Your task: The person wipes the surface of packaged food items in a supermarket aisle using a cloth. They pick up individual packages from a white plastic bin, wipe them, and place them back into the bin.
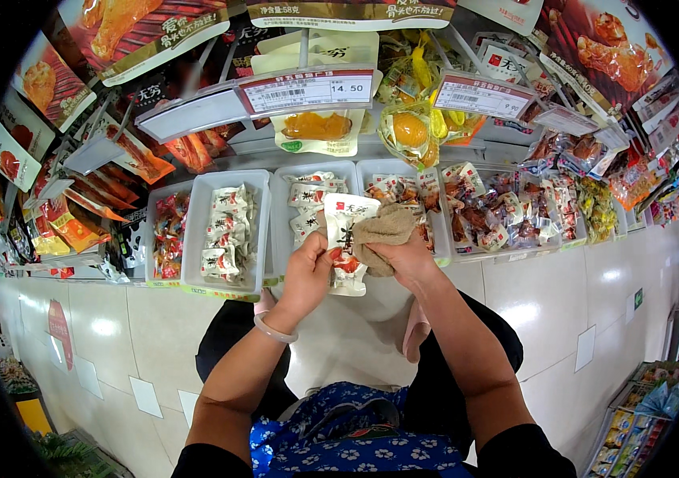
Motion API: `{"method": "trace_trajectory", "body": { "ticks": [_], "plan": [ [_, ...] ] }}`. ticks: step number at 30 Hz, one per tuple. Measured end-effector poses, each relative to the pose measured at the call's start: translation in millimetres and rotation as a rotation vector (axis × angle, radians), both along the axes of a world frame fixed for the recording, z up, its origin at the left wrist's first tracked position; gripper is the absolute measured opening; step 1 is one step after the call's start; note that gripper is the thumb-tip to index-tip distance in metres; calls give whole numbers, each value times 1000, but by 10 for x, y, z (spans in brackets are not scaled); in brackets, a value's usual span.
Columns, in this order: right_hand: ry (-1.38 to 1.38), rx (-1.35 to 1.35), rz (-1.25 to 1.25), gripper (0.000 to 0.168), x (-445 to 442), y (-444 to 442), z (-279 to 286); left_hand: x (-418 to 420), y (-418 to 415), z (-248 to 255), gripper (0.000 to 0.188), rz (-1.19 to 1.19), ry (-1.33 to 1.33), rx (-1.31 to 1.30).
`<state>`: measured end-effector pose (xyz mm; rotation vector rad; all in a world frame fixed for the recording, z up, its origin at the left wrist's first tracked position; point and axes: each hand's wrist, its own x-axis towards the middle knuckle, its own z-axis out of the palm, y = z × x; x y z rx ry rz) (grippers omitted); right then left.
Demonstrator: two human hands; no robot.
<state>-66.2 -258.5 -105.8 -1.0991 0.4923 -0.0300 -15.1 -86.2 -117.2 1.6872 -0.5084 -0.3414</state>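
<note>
A white snack sachet [348, 284], printed with a red and orange food picture, is upright in front of me. My left hand [306, 272] pinches its left edge between thumb and fingers. In my right hand [405, 257] is a bunched brown cloth [384, 233], pressed against the sachet's right side and covering part of it. Just beyond my hands stands a white plastic bin [283, 179] with similar small sachets [312, 194]. Left of it, another white bin [196, 191] sits a little higher and holds more sachets [229, 230].
More bins of wrapped snacks [513, 209] line the shelf to the right. Price tag holders [306, 91] and hanging bags [318, 128] jut out above the bins. Below is a tiled floor [531, 310]. A snack rack [626, 430] stands at lower right.
</note>
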Motion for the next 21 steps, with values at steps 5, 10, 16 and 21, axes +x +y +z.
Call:
{"method": "trace_trajectory", "body": {
  "ticks": [5,10,16,21],
  "plan": [
    [36,51,61,43,-53,64,-105,11,-2,40,14,71,-164,114],
    [-43,-44,54,39,-81,223,-239,34,-15,-9,14,172,-261,94],
    [-71,-151,110,37,-131,276,-387,103,-34,85,15,210,-299,57],
    [-146,-245,185,33,-119,332,-111,115,-22,86,16,239,-341,49]
  ]
}}
